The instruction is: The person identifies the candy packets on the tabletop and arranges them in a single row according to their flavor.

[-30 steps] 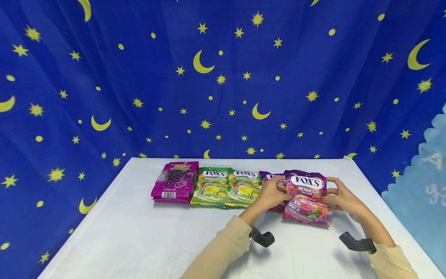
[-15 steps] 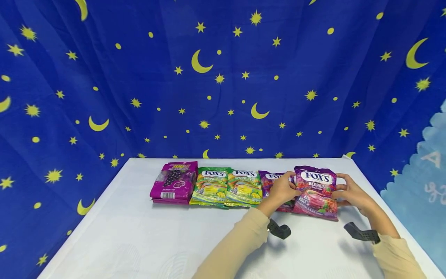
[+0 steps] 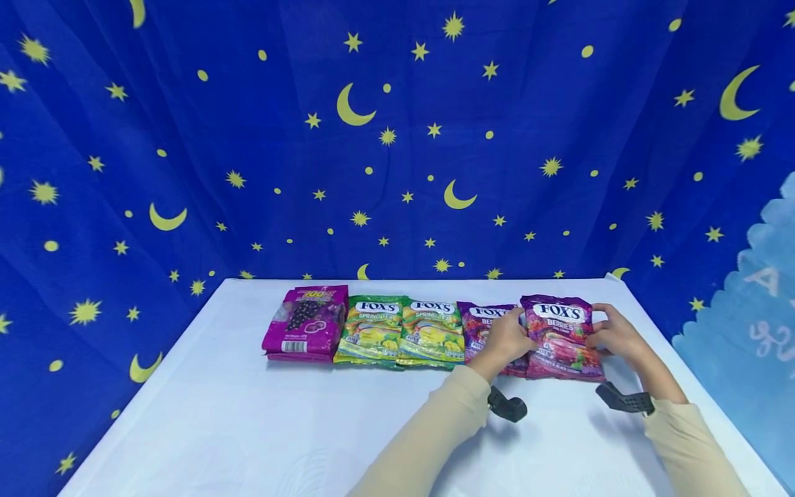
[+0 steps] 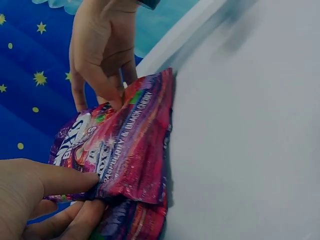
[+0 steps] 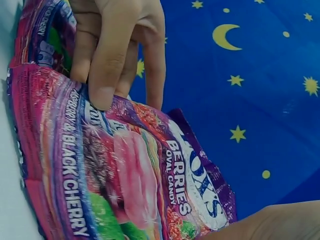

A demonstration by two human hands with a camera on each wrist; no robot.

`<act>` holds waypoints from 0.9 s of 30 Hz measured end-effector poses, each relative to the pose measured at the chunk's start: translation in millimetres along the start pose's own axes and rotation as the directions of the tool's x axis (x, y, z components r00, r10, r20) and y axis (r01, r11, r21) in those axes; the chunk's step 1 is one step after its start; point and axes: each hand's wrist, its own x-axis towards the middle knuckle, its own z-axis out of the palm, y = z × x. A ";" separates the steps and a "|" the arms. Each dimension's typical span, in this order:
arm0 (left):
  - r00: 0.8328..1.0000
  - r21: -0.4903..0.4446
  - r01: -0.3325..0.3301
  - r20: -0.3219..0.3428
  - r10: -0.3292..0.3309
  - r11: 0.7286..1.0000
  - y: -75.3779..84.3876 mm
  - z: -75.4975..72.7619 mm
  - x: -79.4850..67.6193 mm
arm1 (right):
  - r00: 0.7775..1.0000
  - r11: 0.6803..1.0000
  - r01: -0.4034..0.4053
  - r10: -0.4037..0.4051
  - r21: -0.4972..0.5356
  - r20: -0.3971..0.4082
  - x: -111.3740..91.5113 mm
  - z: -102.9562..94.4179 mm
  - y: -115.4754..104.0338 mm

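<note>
A purple-and-red candy bag [image 3: 559, 345] marked Fox's Berries is at the right end of a row of bags. My left hand [image 3: 508, 339] pinches its left edge, thumb on the front and fingers behind, as the left wrist view shows. On the opposite side my right hand [image 3: 616, 334] holds the right edge, its thumb pressing the wrapper in the left wrist view. The bag's lower edge appears to touch or nearly touch the table. A second berries candy bag [image 3: 477, 324] lies just left of it, partly hidden behind my left hand.
Two green-and-yellow springtea candy bags [image 3: 370, 335] continue the row to the left. A magenta bag [image 3: 319, 331] with dark grapes on it ends the row, apparently atop another. The white table [image 3: 248, 428] meets a blue star-patterned curtain [image 3: 397, 159] at the back.
Both hands have carried the berries candy bag rightward and then lowered it beside the other berries bag. That second bag shows more now. The rest of the row has stayed put.
</note>
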 end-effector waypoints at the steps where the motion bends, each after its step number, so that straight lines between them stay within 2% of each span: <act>1: 1.000 0.009 0.002 -0.002 -0.002 1.000 -0.3 0.7 0.1 | 1.000 1.000 0.009 -0.009 -0.003 -0.008 0.6 1.4 0.1; 9: 0.999 0.123 -0.009 -0.035 0.014 0.992 -3.6 4.0 -0.8 | 0.997 0.996 0.031 -0.037 -0.088 -0.072 -0.4 11.2 -0.9; 14: 0.998 0.125 -0.025 -0.062 0.033 0.992 -5.0 4.8 -3.4 | 0.995 0.993 0.002 -0.014 -0.117 -0.102 -0.9 14.0 -0.7; 18: 0.994 0.124 -0.054 -0.084 0.065 0.991 -5.2 5.0 -6.5 | 0.991 0.992 -0.053 0.038 -0.116 -0.131 -1.6 15.9 -0.8; 21: 0.992 0.116 -0.091 -0.075 0.100 0.989 -4.4 4.5 -9.4 | 0.986 0.992 -0.079 0.063 -0.102 -0.152 -4.5 17.0 -0.7; 24: 0.989 0.153 -0.127 -0.051 0.136 0.980 -3.8 2.7 -12.5 | 0.982 0.993 -0.080 0.064 -0.085 -0.177 -8.4 17.9 1.9; 27: 0.986 0.115 -0.165 -0.011 0.167 0.980 -5.7 -1.4 -17.5 | 0.979 0.995 -0.063 0.047 -0.077 -0.198 -13.0 18.9 4.6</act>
